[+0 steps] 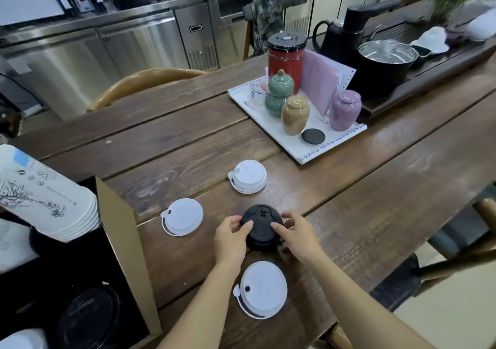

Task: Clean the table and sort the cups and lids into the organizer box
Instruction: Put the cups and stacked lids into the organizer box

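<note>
both hands hold a stack of black lids [261, 227] near the middle of the wooden surface [375, 187]: the left hand [230, 237] grips its left side, the right hand [294, 234] its right. three white lids lie around it: one to the left [182, 217], one beyond [248, 176], one nearer the person [261, 289]. the organizer box [118, 227] stands at the left, holding stacked white cups [45, 195] and another black lid [88, 316].

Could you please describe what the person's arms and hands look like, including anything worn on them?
Both forearms are bare as far as the frame shows: no sleeves are visible. The left hand and right hand wear no gloves, and no watch, bracelet or ring is visible. The fingernails look short and unpainted.
</note>
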A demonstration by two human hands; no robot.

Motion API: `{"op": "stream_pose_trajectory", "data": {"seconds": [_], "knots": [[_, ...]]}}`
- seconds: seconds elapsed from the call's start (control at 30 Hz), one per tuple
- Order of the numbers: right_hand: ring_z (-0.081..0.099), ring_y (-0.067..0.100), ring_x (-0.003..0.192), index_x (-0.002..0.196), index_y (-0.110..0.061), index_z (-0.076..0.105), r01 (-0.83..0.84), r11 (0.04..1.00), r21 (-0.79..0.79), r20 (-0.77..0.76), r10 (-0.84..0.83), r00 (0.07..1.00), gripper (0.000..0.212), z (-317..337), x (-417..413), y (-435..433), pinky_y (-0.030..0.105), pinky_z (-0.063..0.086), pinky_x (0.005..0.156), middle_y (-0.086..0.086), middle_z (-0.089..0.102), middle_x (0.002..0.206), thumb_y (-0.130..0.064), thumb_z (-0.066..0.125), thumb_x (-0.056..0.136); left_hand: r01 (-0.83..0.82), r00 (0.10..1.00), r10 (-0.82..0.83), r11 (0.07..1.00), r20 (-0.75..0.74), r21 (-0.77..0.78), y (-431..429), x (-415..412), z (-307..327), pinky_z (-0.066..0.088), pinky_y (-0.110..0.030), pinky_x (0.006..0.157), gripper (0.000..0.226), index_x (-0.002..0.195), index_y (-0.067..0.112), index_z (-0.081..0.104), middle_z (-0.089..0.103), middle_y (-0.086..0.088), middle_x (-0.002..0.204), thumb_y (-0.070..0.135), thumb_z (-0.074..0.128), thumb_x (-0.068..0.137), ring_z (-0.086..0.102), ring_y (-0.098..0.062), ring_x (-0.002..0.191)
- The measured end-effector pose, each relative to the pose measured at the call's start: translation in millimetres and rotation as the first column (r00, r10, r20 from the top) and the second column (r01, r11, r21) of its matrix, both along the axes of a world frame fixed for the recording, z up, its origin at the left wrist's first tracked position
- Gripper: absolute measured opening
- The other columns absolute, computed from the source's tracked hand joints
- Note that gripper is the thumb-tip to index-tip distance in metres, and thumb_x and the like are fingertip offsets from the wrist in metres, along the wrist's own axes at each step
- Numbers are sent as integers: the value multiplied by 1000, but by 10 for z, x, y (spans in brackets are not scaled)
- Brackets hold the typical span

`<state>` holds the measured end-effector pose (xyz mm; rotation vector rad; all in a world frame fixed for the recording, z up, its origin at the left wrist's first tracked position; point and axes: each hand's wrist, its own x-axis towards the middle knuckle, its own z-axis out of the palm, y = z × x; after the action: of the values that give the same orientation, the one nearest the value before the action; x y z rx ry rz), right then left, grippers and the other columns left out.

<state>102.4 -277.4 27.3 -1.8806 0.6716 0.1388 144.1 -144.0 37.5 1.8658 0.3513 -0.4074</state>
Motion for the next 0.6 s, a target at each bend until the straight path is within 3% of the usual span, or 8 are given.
{"op": "stream_pose_trajectory", "data": {"seconds": [0.13, 0.23, 0.3, 0.4, 0.5, 0.6], "knots": [[59, 16, 84, 111, -13, 57, -63, 998, -1, -38, 63, 997, 29, -75, -7, -50, 24, 44, 65, 0, 63, 96, -30, 61, 88, 17, 1000, -17, 999, -9, 31, -24, 36, -40, 48, -35, 96, 31, 116, 13, 61, 63, -4, 117, 18, 66, 85, 54, -15, 99], [59, 9, 77, 104, -16, 64, -116, 993, -6, -30, 116, 993, 21, -74, 21, -63, 20, 44, 62, -5, 65, 89, -29, 58, 89, 35, 998, -33, 998, -55, 45, -30, 71, -45, 47, -34, 97, 38, 125, 13, 56, 59, -5, 127, 18, 62, 88, 54, -20, 111], [61, 17, 91, 106, -20, 68, -148, 989, -29, -28, 147, 989, 27, -124, 64, -59, 29, 51, 75, 1, 68, 98, -36, 57, 87, 17, 994, -16, 1000, -109, 14, -38, 79, -25, 48, -41, 100, 42, 130, 12, 51, 55, -7, 133, 19, 60, 90, 53, -25, 119], [57, 25, 104, 108, -27, 68, -163, 986, -27, -23, 163, 986, 45, -274, 120, -68, 44, 50, 93, 7, 65, 103, -55, 53, 76, 13, 989, -15, 1000, -145, -18, -64, 85, -13, 53, -36, 90, 36, 129, 13, 53, 58, -7, 127, 20, 54, 93, 55, -21, 105], [56, 26, 103, 104, -28, 68, -143, 990, -6, -28, 143, 989, 39, -365, 137, -64, 41, 48, 92, 10, 64, 102, -53, 54, 77, -30, 984, 21, 998, -178, -47, -87, 85, 5, 54, -33, 78, 30, 124, 12, 56, 59, -7, 119, 18, 51, 95, 53, -19, 97], [61, 27, 100, 98, -30, 68, -121, 992, 18, -20, 122, 992, 38, -250, 115, -41, 40, 51, 88, 10, 66, 100, -56, 56, 73, -82, 971, 67, 995, -231, -55, -102, 98, 19, 55, -40, 83, 31, 125, 10, 55, 57, -10, 127, 15, 51, 95, 55, -27, 110]]}}
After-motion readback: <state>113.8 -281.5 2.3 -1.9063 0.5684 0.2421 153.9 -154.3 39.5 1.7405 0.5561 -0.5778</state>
